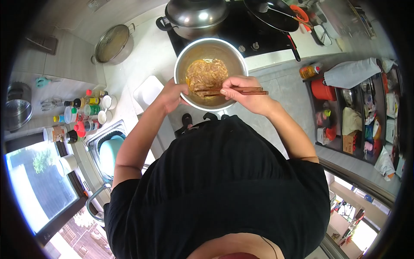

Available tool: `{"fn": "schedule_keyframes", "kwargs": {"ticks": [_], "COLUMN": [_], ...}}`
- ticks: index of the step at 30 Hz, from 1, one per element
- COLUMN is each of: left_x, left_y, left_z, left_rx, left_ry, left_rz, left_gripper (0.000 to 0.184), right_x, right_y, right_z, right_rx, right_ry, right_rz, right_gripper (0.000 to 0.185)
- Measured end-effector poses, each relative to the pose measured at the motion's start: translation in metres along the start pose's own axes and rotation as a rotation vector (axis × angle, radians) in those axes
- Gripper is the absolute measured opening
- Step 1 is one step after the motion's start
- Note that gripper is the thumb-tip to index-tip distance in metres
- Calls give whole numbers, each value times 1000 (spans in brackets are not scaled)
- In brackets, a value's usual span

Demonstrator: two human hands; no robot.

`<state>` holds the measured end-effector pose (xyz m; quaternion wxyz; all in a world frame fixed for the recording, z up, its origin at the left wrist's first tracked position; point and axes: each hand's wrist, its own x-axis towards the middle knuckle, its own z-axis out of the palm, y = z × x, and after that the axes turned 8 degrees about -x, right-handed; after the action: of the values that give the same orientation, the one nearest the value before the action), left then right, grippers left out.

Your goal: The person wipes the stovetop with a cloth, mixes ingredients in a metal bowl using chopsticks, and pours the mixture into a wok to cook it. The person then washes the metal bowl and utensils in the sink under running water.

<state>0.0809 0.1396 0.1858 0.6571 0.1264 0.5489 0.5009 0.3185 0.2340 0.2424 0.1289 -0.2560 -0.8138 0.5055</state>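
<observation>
L grip (174, 93) clasps bowl (235, 60); R grip (245, 89) pinches 2 chopsticks (258, 92).

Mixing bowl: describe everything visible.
The bowl is round and deep, silvery like metal, with a smooth pale rim. Its open mouth faces the camera. Inside is a mound of glossy, sliced meat. The left hand grips its near-left edge; chopsticks in the right hand reach into it. It sits between the person and the stove; any support underneath is hidden.
</observation>
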Motion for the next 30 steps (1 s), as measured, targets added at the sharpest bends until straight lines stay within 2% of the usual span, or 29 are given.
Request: {"fn": "schedule_keyframes", "kwargs": {"ticks": [2, 5, 8, 12, 16, 20, 23, 27, 30], "left_x": [-2, -9, -21, -27, -23, -17, -14, -16, -15], "left_y": [1, 8, 15, 15, 14, 25, 18, 17, 26], "left_z": [6, 12, 15, 15, 16, 5, 1, 14, 9], "left_rx": [4, 4, 0, 3, 32, 54, 52, 21, 77], "left_ry": [4, 6, -7, -31, -6, -6, 4, -11, 17], "left_rz": [-10, -30, 2, -15, 17, 21, 11, 63, 81], "left_gripper": [54, 55, 56, 58, 58, 59, 61, 61, 61], "right_x": [-8, -12, -15, -4, 6, -11, -3, 18, 3], "right_y": [2, 17, 21, 16, 14, 17, 24, 23, 19], "right_z": [-6, -9, -10, -8, 8, 0, -21, 6, 14], "right_rx": [-125, -349, -412, -463, -418, -309, -478, -460, -358], "right_ry": [63, 206, 297, 524, 339, 129, 298, 431, 188], "right_rz": [-113, -396, -401, -487, -549, -458, -404, -564, -543], "right_gripper": [12, 10, 13, 12, 9, 8, 8, 11, 11]}}
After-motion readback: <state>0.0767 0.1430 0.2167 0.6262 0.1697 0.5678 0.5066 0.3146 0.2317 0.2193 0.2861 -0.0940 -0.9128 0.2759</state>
